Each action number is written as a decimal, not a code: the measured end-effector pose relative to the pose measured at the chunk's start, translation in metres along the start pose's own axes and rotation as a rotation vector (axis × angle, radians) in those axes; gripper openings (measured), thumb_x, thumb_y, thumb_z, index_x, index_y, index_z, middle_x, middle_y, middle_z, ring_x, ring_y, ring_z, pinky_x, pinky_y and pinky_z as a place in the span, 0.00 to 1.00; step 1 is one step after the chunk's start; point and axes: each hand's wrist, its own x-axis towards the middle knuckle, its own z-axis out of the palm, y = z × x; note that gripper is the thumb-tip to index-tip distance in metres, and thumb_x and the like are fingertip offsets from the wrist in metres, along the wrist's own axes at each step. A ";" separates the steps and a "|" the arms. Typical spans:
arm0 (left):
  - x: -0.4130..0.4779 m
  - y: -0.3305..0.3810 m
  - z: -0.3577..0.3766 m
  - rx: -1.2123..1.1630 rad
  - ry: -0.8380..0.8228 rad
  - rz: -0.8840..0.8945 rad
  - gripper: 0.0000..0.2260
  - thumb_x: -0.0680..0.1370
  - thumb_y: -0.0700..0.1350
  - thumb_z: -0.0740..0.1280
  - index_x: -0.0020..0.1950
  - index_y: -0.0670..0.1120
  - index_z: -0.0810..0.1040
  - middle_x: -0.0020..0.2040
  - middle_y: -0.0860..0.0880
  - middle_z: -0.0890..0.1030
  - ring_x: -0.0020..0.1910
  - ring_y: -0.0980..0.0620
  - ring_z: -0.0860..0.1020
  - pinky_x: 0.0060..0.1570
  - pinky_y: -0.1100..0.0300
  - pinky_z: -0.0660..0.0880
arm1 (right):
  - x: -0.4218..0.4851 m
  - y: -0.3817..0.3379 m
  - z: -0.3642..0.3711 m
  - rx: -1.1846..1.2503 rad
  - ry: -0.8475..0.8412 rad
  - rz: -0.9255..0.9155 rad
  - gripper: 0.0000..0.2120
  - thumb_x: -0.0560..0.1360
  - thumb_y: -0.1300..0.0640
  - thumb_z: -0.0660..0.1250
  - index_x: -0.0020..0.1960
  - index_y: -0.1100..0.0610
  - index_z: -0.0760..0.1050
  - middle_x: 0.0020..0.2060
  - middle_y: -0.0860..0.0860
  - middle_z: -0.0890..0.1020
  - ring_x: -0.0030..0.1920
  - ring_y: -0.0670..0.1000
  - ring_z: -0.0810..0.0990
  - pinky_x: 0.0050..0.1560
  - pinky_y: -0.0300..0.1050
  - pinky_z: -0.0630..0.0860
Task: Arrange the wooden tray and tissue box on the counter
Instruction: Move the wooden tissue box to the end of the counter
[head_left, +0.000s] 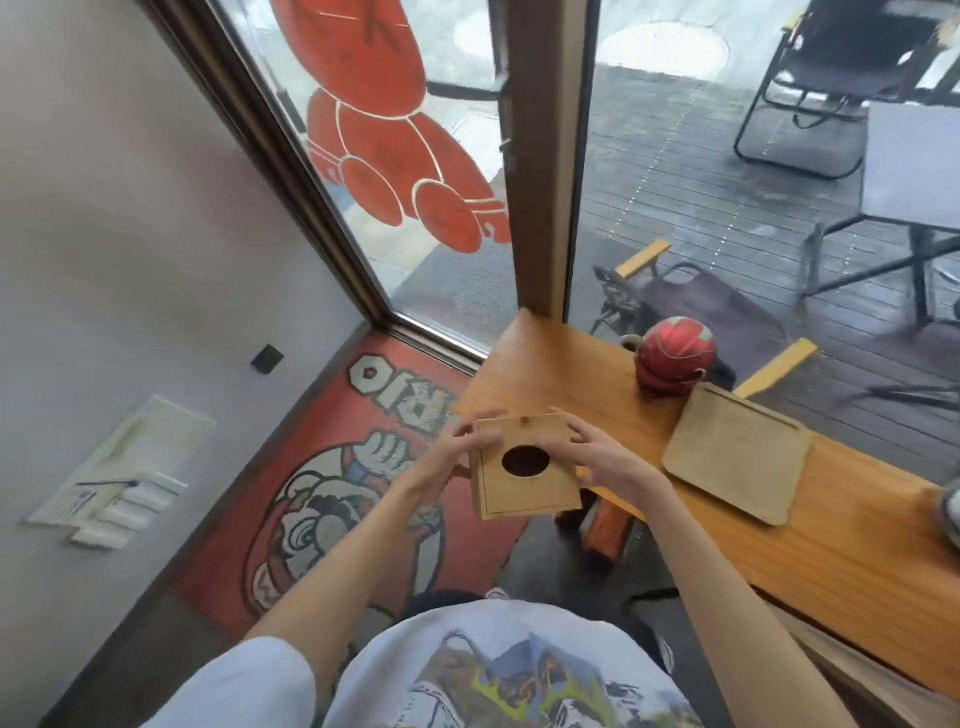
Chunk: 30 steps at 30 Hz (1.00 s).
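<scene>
Both hands grasp the wooden tissue box (524, 470), the left hand (457, 447) on its left side and the right hand (597, 452) on its right, fingers curled over the far edge. The box, its round opening facing up, sits tilted at the near-left edge of the surface (571, 395), partly past it. The wooden tray (737, 454) lies flat to the right, apart from the hands, near a red ball-shaped object (675, 358).

Bare counter (571, 384) lies open at the left end, beyond the tissue box (524, 470); the wooden tray (737, 454) fills the middle — a red round ornament (675, 358) stands just behind it.
</scene>
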 end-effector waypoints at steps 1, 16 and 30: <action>0.003 0.000 -0.011 -0.036 0.007 -0.001 0.18 0.74 0.57 0.71 0.65 0.62 0.79 0.67 0.44 0.78 0.60 0.46 0.81 0.49 0.50 0.82 | 0.007 0.001 0.007 0.040 0.004 0.016 0.22 0.72 0.40 0.74 0.64 0.36 0.73 0.62 0.50 0.83 0.63 0.54 0.81 0.61 0.57 0.80; 0.095 -0.004 -0.042 0.050 0.017 -0.157 0.24 0.80 0.53 0.68 0.75 0.49 0.69 0.70 0.47 0.76 0.58 0.54 0.78 0.51 0.61 0.76 | 0.090 0.033 0.011 0.525 0.459 0.098 0.26 0.72 0.37 0.72 0.66 0.45 0.75 0.54 0.49 0.87 0.53 0.53 0.86 0.49 0.51 0.81; 0.191 -0.022 -0.099 -0.268 -0.085 -0.535 0.31 0.78 0.40 0.70 0.74 0.51 0.55 0.64 0.36 0.75 0.49 0.36 0.83 0.60 0.35 0.78 | 0.228 -0.026 -0.025 -0.173 0.309 0.205 0.31 0.75 0.37 0.69 0.76 0.42 0.68 0.71 0.49 0.76 0.61 0.48 0.76 0.59 0.43 0.71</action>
